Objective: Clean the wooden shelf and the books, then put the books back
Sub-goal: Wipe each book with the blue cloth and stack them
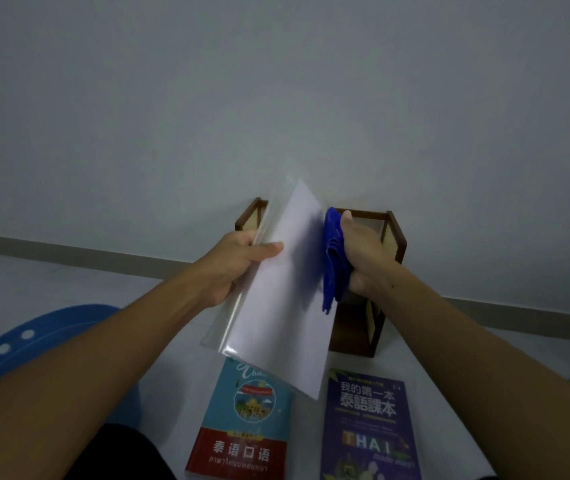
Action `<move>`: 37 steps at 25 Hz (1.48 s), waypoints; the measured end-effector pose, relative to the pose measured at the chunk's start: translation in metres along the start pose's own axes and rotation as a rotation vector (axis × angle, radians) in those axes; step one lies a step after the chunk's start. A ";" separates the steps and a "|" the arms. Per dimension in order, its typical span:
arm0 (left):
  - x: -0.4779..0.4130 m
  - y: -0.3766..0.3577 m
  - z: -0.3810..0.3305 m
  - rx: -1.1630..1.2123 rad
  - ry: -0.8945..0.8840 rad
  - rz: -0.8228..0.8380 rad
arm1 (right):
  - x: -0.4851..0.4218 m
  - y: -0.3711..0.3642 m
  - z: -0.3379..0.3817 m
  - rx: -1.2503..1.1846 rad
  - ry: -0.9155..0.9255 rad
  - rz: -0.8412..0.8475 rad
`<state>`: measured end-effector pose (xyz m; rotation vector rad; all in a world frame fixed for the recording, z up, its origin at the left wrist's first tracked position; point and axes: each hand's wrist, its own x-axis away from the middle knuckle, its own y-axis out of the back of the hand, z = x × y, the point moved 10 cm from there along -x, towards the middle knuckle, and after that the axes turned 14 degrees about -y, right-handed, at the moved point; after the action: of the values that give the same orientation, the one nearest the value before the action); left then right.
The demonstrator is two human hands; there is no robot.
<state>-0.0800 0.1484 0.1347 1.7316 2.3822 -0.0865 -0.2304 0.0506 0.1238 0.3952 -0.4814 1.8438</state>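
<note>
The white book (287, 289) is covering the middle of the wooden shelf (394, 237) and the top corner of the teal book (252, 427). The left hand (238, 261) is hiding its fingers behind that cover, with only the thumb showing. The blue cloth (335, 261) is blurring at its edges. The frame's bottom edge is cutting off the teal book and the purple book (370, 427) — their small print is reading too fine to make out.

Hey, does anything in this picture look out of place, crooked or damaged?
Nothing looks damaged or spilled. The teal book and the purple book lie flat on the floor before the wooden shelf, not in it, which fits mid-cleaning. The left hand holds a white book tilted; the right hand holds a blue cloth against it.
</note>
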 end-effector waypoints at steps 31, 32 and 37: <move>0.001 -0.081 0.173 -0.325 0.414 0.393 | -0.021 0.124 -0.007 0.202 0.222 0.009; 0.011 -0.091 0.192 -0.179 0.509 0.404 | -0.030 0.135 -0.016 0.189 0.186 -0.004; 0.044 -0.133 0.265 0.061 0.623 0.451 | -0.095 0.198 -0.102 0.225 -0.036 -0.170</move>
<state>-0.1863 0.1051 -0.1424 2.5739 2.2737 0.5219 -0.3922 -0.0302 -0.0369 0.6043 -0.2560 1.7324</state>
